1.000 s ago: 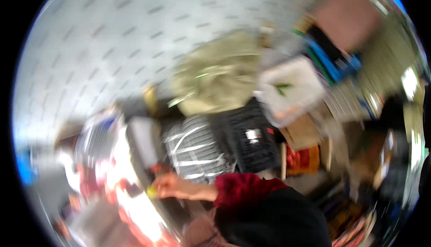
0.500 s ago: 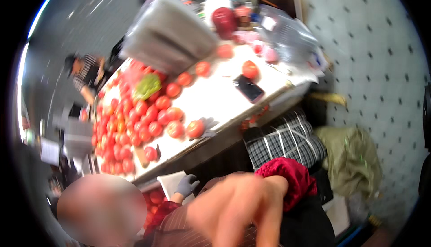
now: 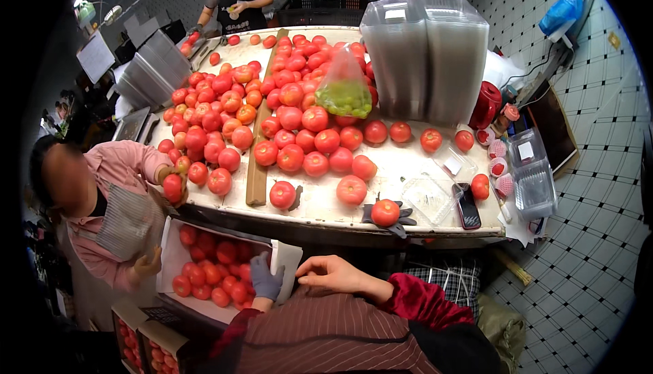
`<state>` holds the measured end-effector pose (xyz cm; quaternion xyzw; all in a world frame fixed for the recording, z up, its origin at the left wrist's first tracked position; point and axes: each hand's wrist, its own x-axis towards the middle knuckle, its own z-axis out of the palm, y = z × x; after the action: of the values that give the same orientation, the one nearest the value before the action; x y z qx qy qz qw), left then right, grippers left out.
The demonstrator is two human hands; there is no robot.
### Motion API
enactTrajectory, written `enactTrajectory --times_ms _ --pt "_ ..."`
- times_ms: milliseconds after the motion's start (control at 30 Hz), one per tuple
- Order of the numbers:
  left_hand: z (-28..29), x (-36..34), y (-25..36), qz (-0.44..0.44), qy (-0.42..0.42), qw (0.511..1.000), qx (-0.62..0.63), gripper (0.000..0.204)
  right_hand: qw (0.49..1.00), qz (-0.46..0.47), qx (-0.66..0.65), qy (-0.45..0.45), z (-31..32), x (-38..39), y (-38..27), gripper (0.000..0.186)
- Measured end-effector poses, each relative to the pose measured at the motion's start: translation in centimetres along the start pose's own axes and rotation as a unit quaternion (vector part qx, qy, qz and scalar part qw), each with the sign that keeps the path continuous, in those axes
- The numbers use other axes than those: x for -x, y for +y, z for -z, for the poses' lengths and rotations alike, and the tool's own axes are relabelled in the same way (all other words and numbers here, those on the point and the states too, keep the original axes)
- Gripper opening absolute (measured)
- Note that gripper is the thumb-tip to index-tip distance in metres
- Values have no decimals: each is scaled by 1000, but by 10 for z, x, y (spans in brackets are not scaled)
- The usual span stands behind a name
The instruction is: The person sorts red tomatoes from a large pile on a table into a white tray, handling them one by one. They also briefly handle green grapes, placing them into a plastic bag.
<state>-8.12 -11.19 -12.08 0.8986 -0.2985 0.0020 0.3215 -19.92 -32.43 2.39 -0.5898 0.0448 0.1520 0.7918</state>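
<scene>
My left hand, in a grey glove, rests at the right end of an open white-lined box of red tomatoes. Its fingers are apart beside the inner wall, and I see nothing in its grasp. Bare and loosely bent, my right hand hovers in front of my striped apron, just right of the box's raised white flap. Its fingers point left and hold nothing visible. On the white table above lie many loose tomatoes, parted by a wooden strip.
At the left, a co-worker's gloved hand holds a tomato. Stacked clear plastic containers stand behind the tomatoes, beside a bag of green fruit. A phone and a dark glove lie near the front edge. More tomato boxes stand low left.
My view has turned and levelled. My right hand, blurred and raised close before me, has dropped back toward the box. The left hand stays by the box's flap end.
</scene>
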Motion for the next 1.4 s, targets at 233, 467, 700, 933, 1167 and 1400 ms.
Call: enactTrajectory --times_ms 233,467,700,933,1167,1400 --pt "-9 -6 -4 74 -82 994 -14 21 999 -13 -8 50 3 -40 4 21" --pt "-6 -9 -10 96 -70 993 26 19 991 -81 95 -42 19 -83 -15 21" --pt "1 -11 -3 176 -105 979 -21 24 984 -87 86 -131 41 -126 -19 18" --pt "-2 -20 4 180 -119 974 -66 22 968 -39 203 -141 82 -155 -33 24" --pt "-2 -13 13 162 -24 980 -112 18 864 238 411 170 172 -194 -50 19" --pt "-3 -11 3 167 -51 982 -66 19 873 232 410 123 154 -193 -51 19"
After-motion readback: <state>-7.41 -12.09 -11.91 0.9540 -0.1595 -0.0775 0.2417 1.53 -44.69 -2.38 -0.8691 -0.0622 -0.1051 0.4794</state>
